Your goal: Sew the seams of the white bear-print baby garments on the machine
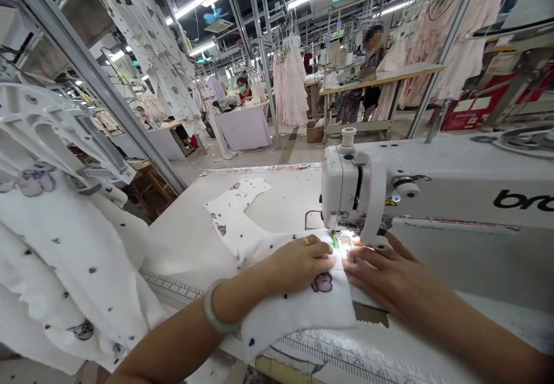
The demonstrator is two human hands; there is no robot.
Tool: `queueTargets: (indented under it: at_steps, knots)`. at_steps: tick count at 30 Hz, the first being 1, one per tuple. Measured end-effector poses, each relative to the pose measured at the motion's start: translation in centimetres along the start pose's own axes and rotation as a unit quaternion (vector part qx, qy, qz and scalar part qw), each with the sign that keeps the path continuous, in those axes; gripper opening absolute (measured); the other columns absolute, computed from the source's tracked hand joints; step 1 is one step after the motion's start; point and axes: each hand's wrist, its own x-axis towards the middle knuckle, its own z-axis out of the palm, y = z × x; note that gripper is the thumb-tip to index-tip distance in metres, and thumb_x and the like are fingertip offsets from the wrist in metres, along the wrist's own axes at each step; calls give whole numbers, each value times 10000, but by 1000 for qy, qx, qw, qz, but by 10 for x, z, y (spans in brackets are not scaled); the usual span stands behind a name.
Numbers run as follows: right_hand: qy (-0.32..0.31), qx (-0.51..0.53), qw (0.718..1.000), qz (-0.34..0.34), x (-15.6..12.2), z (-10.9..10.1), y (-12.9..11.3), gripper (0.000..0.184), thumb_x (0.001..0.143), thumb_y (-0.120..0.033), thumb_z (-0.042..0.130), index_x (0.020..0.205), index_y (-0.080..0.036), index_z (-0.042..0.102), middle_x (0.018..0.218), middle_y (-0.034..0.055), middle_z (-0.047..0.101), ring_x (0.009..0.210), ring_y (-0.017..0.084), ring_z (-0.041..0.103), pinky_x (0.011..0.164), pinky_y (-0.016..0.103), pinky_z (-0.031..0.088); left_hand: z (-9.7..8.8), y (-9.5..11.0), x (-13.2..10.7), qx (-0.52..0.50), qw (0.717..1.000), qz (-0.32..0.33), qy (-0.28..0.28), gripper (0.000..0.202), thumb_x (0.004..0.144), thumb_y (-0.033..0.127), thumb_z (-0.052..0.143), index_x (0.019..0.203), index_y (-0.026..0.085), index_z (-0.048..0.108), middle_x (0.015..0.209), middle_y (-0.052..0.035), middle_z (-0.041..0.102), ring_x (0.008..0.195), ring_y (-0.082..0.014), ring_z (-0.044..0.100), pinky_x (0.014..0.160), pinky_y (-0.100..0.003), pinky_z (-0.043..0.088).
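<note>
A white printed fabric piece (pixel 242 222) with small dark spots and a pink animal print lies on the sewing table (pixel 182 240). Its near end runs under the head of a white sewing machine (pixel 433 188). My left hand (pixel 298 263) rests flat on the fabric just left of the needle area, fingers together; it wears a ring, and a pale bangle is on the wrist. My right hand (pixel 385 274) lies flat on the fabric edge right of the needle, fingers stretched toward the presser foot (pixel 341 238), which is lit by the machine's lamp.
More of the same printed fabric hangs from a white hanger rack (pixel 56 136) at my left. A ruler strip (pixel 346 355) runs along the table's front edge. Other workers sit at tables behind, with pink garments (pixel 294 84) hanging on overhead rails.
</note>
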Motion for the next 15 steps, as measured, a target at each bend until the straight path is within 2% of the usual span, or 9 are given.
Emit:
queueTargets:
  at_steps: [5, 8, 11, 13, 15]
  knots:
    - [1, -41, 999, -14, -1, 1, 1, 405, 1097, -281, 311, 993, -278, 702, 1058, 10, 748, 931, 199, 672, 1225, 440, 105, 6, 2, -2, -4, 1000, 9, -10, 354, 953, 24, 426, 1250, 78, 613, 1249, -151, 680, 1169, -231, 601, 1111, -365, 476]
    - [5, -60, 998, 8, -5, 5, 6, 313, 1072, -310, 389, 1057, -274, 699, 1081, 33, 745, 1061, 247, 656, 1237, 487, 92, 10, -2, 1, 4, 1000, -18, -17, 375, 978, 39, 407, 1313, 31, 577, 1363, -182, 624, 1277, -254, 562, 1158, -373, 437]
    - [-5, -65, 998, 16, -9, 9, 14, 226, 1023, -348, 483, 1118, -291, 680, 917, 37, 727, 1042, 289, 655, 1236, 528, 86, 8, -9, 7, -7, 997, -59, -38, 419, 972, 9, 380, 1356, 53, 544, 1393, -175, 605, 1353, -244, 513, 1165, -367, 427]
    - [-13, -71, 997, 16, -12, 11, 19, 239, 1005, -384, 499, 1142, -294, 673, 807, 39, 691, 987, 308, 657, 1223, 550, 115, 5, -14, 10, -20, 996, -76, -48, 440, 958, -6, 380, 1358, 81, 541, 1396, -166, 603, 1374, -236, 496, 1172, -376, 422]
    - [-22, -78, 996, 25, -14, 12, 23, 267, 1005, -406, 484, 1146, -290, 679, 790, 48, 684, 968, 322, 654, 1206, 569, 155, 3, -17, 13, -29, 995, -77, -57, 430, 944, -3, 402, 1337, 82, 556, 1396, -166, 601, 1377, -244, 494, 1187, -386, 404]
